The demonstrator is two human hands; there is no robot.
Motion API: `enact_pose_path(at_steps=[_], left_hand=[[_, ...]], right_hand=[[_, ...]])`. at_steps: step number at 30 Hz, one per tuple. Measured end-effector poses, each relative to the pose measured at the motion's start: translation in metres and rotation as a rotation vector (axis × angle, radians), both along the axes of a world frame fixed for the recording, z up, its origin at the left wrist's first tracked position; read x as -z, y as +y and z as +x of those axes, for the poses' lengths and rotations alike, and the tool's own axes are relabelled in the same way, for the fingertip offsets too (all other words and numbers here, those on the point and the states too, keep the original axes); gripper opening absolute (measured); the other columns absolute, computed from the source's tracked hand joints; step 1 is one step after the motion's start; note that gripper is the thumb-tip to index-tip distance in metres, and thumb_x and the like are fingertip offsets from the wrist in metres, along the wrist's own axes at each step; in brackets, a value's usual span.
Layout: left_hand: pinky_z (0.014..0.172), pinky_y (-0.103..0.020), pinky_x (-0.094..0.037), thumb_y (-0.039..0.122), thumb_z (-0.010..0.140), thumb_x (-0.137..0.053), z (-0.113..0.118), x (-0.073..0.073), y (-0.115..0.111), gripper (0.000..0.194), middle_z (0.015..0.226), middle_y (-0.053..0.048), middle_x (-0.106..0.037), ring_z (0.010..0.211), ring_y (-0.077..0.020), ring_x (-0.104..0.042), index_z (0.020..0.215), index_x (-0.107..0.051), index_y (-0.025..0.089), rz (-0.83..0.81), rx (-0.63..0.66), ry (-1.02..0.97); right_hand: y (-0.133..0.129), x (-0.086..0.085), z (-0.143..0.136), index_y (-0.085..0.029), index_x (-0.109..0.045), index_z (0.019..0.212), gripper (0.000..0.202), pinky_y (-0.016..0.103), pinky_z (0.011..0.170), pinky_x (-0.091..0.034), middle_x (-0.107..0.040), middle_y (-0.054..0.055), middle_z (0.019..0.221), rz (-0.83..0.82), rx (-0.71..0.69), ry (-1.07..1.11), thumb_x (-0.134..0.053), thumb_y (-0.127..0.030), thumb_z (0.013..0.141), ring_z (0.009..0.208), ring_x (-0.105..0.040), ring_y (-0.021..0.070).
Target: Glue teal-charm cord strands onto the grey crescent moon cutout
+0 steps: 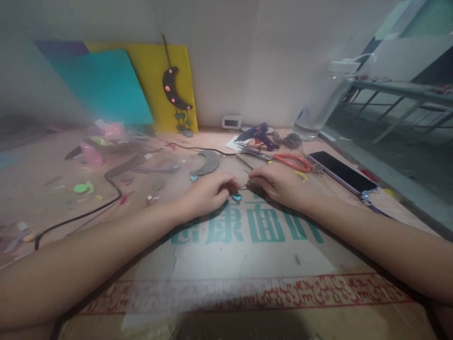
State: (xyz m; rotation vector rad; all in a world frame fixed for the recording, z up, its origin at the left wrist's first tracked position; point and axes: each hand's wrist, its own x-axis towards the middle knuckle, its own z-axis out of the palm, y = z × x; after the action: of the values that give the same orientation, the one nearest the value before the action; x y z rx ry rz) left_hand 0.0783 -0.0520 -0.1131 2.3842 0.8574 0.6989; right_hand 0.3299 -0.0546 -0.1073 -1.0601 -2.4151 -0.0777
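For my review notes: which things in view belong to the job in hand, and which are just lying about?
Likely in the job: teal heart by the left hand, grey crescent, scissors, glue gun.
Apparently lying about: phone, clear bottle, white display.

Bare forearms (116, 245), bare hands (212, 192)

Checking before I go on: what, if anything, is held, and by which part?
The right hand seems to pinch a strand, where along it is unclear. Whether the left hand holds the heart cannot be told.
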Motion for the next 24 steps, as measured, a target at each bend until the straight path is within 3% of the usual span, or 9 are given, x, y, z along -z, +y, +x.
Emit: enact_pose_path(at_steps=[6,13,19,24], left_hand=[[0.083,-0.033,-0.052,0.026,0.094,-0.053,0.003,-0.004,-0.002,0.016,0.1,-0.005,-0.074,0.091,-0.0195,-0.068,0.104,-0.064,0.019,-0.01,-0.175,-0.042],[0.096,-0.042,-0.047,0.022,0.086,-0.061,0.002,-0.003,-0.001,0.022,0.107,-0.008,-0.07,0.106,-0.0257,-0.062,0.105,-0.074,0.018,0.188,0.013,0.169],[0.098,-0.04,-0.045,0.025,0.091,-0.061,0.003,-0.001,-0.001,0.015,0.106,-0.006,-0.069,0.107,-0.0238,-0.061,0.098,-0.072,0.019,0.196,0.06,0.174],[0.096,-0.038,-0.044,0.027,0.092,-0.06,0.003,0.003,-0.001,0.015,0.106,-0.006,-0.068,0.107,-0.0231,-0.06,0.1,-0.07,0.02,0.188,0.038,0.155]], right_hand=[[-0.005,-0.003,0.0,-0.02,-0.072,0.103,0.026,0.035,0.08,-0.052,-0.079,0.008,0.095,0.076,-0.064,0.03,-0.046,-0.024,0.101,0.087,-0.071,0.0222],[0.0,-0.001,-0.001,-0.018,-0.073,0.104,0.028,0.035,0.081,-0.052,-0.078,0.009,0.093,0.051,-0.078,-0.063,-0.045,-0.018,0.1,0.087,-0.071,0.0223],[0.005,0.005,-0.003,-0.018,-0.063,0.134,0.037,0.039,0.082,-0.053,-0.078,0.011,0.102,0.041,0.01,-0.058,-0.044,-0.023,0.102,0.092,-0.071,0.0252],[0.005,-0.013,0.002,-0.019,-0.067,0.118,0.026,0.036,0.08,-0.053,-0.077,0.01,0.101,0.055,0.136,0.089,-0.051,-0.021,0.097,0.091,-0.071,0.025]])
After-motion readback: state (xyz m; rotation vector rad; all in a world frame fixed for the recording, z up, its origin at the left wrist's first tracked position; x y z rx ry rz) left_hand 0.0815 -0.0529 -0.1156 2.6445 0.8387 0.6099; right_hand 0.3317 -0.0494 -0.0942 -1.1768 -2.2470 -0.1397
